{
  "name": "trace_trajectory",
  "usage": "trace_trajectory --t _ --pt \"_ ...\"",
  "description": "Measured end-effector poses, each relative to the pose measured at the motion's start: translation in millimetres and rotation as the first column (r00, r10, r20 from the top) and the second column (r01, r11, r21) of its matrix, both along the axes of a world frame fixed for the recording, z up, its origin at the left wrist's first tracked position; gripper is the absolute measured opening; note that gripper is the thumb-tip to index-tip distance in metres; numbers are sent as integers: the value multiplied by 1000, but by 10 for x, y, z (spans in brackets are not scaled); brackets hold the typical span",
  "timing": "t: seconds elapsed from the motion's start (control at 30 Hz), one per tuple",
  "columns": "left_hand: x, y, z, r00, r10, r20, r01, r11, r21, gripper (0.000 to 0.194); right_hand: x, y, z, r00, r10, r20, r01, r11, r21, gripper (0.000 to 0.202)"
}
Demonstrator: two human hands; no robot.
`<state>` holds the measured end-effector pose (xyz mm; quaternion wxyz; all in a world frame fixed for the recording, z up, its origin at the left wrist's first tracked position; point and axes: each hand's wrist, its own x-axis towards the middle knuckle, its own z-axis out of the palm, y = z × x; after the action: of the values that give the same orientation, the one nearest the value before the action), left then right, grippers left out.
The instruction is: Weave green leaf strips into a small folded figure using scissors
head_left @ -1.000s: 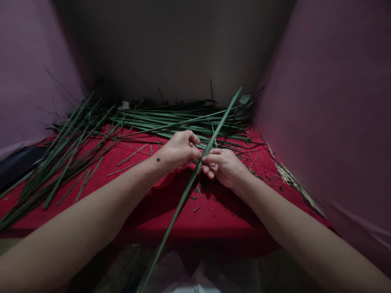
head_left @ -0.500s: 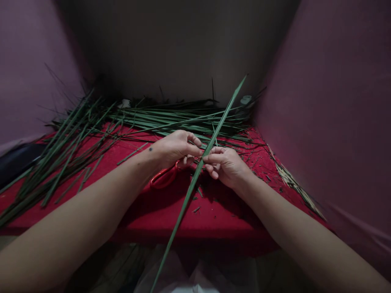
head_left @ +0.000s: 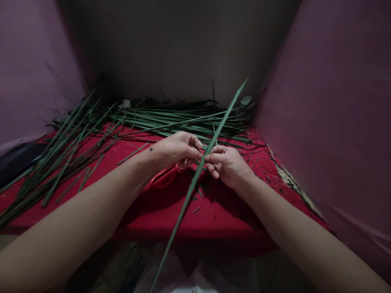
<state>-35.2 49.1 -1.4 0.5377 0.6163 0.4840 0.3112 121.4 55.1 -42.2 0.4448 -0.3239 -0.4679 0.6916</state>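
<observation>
A long green palm leaf strip [head_left: 191, 191] slants from the lower middle up to a pointed tip at the upper right. Thumb and fingers of my right hand [head_left: 227, 165] pinch it near its middle from the right side. From the left, my left hand [head_left: 180, 149] has its fingers closed on the same leaf strip, close to the right fingertips. The red handle of what looks like scissors [head_left: 165, 179] lies on the cloth below my left wrist; the rest is hidden under the hand.
A red cloth [head_left: 146, 213] covers the table. Many long green leaf strips [head_left: 171, 122] lie along the back, with another pile [head_left: 65, 148] at the left. Pale thin sticks [head_left: 297, 189] lie at the right edge. Small leaf scraps [head_left: 196, 210] are scattered about. Pink walls [head_left: 336, 114] flank the table.
Almost nothing has moved. The leaf strip's upper tip has shifted very slightly right and down, and both hands keep nearly the same place.
</observation>
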Motion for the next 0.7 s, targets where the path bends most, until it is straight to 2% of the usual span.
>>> trace_trajectory --t 0.1,0.27,0.57,0.7 --pt "-12 -12 48 997 12 -74 -11 1000 17 8 14 12 10 999 -31 -13 32 999 15 21" --pt "-58 -12 55 985 -69 -160 60 996 -60 6 42 38 24 996 -84 -14 84 996 34 24" --pt "-53 -52 93 973 -144 -182 133 988 -74 6 53 44 60 995 -94 -19 94 995 23 25" --pt "-37 -70 122 985 -99 -141 93 994 -55 3 67 50 56 997 -79 -17 79 997 25 25"
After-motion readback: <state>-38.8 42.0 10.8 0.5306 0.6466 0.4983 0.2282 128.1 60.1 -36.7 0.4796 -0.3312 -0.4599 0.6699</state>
